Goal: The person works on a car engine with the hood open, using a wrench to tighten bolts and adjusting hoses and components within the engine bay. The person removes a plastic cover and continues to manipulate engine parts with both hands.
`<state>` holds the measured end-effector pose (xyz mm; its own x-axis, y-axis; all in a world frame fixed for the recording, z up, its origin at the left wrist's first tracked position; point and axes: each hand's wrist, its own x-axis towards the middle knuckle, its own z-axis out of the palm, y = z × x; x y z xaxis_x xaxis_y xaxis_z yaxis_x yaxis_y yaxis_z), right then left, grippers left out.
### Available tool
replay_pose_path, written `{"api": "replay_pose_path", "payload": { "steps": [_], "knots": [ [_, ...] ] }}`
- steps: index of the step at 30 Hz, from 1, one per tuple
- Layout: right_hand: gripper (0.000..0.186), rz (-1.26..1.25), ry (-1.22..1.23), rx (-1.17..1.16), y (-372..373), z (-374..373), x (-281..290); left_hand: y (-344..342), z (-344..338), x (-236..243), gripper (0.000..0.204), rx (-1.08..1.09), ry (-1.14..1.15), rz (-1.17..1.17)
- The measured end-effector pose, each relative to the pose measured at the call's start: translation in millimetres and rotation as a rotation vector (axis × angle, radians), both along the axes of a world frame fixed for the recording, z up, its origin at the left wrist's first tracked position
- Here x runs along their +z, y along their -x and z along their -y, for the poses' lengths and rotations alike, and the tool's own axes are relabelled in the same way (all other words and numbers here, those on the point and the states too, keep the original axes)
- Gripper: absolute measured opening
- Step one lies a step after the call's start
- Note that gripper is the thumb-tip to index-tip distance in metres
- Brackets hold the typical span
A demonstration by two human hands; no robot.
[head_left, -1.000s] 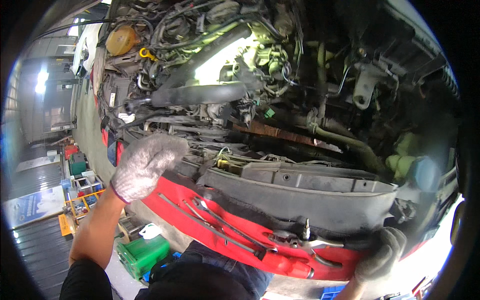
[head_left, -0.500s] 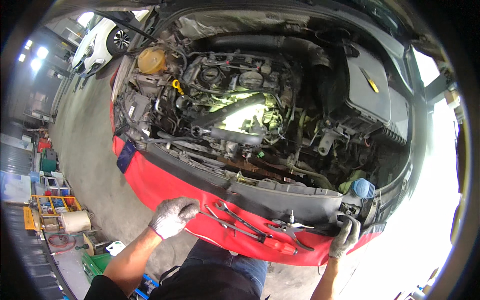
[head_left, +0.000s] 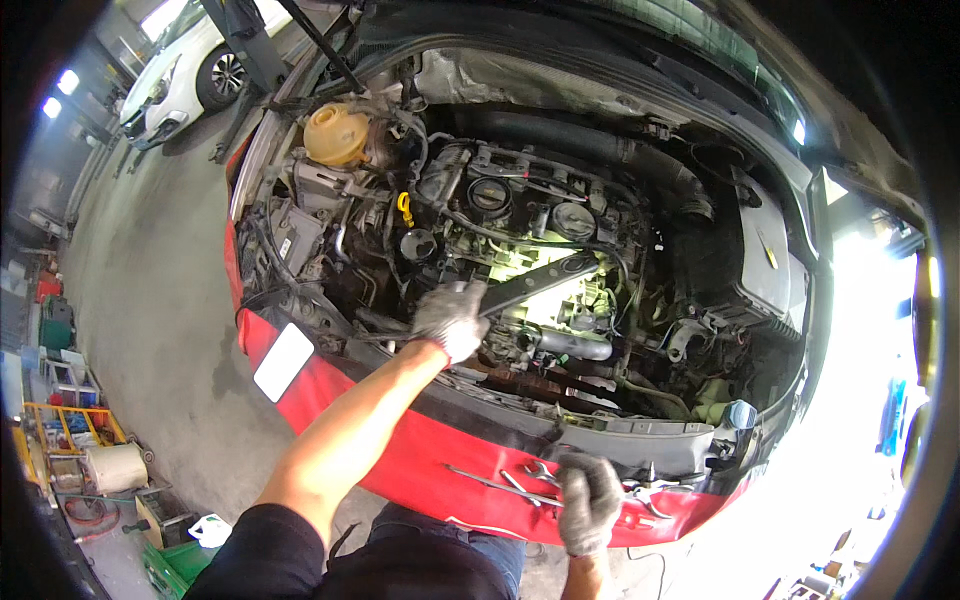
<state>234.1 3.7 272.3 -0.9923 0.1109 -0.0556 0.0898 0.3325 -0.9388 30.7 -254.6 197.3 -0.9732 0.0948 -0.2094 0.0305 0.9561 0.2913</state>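
Your left hand (head_left: 450, 318) gripped the black bar (head_left: 530, 283) mid-bay, not yet clear of the engine (head_left: 520, 220); your right hand (head_left: 588, 500) lay, fingers curled, on the near-right wrenches (head_left: 505, 487).

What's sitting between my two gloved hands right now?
In the head view, between the left hand and the right hand lie rusty engine parts and the black plastic front panel.

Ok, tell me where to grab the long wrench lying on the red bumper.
Probably mid-shank of the wrench, from above: it lies flat and bare on the bumper left of the right hand, while its right end runs into the other tools.
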Motion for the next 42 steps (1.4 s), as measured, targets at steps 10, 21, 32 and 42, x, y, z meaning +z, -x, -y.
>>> {"api": "replay_pose_path", "payload": {
  "steps": [10, 21, 32, 42],
  "knots": [
    [0.015, 0.102, -0.179, 0.141, -10.3, 86.3, 12.8, 85.0, 45.3, -26.3, 0.05, -0.126, 0.045, 0.177],
    [0.019, 0.226, -0.173, 0.211, 38.9, 117.3, -1.3, 130.8, 280.0, 34.0, 0.065, 0.23, 0.197, -0.39],
    [0.02, 0.264, -0.26, 0.4, 86.4, 133.1, -9.5, 210.0, 221.7, -15.1, 0.059, 0.073, 0.118, -0.208],
    [0.022, 0.256, -0.231, 0.359, 81.1, 132.7, -22.1, 249.7, 148.7, -41.2, 0.072, -0.111, 0.183, -0.223]
  ]
}}
